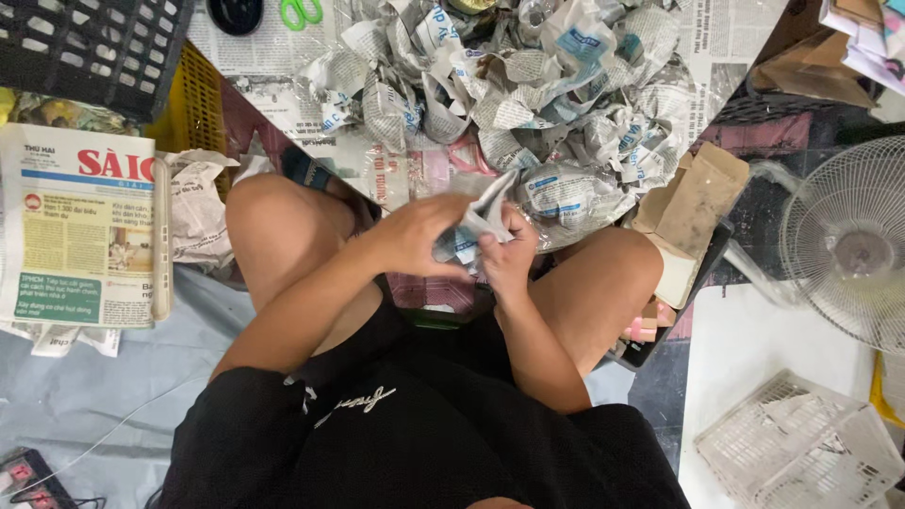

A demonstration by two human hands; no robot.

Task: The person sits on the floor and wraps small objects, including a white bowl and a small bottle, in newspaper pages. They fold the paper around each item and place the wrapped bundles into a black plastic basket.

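Your left hand (415,236) and right hand (509,254) meet between your knees, each grip closed around the same crumpled newspaper piece (476,221). Just beyond it a pile of wrapped paper bundles (528,94) covers the floor. A folded newspaper (80,236) lies to your left, a white fan (848,245) to your right.

The newspaper piece (476,226) between the hands is grey-white newsprint with blue printed patches. The heap of crumpled bundles (528,104) shows the same grey print with blue and white marks. The stacked newspapers (80,236) carry red lettering, a yellow block and a green box. The scissors (301,12) have bright green handles. The crate (90,47) is black lattice, the basket (797,452) white mesh, the fan (848,240) white wire. The shorts (424,424) are black with white script.
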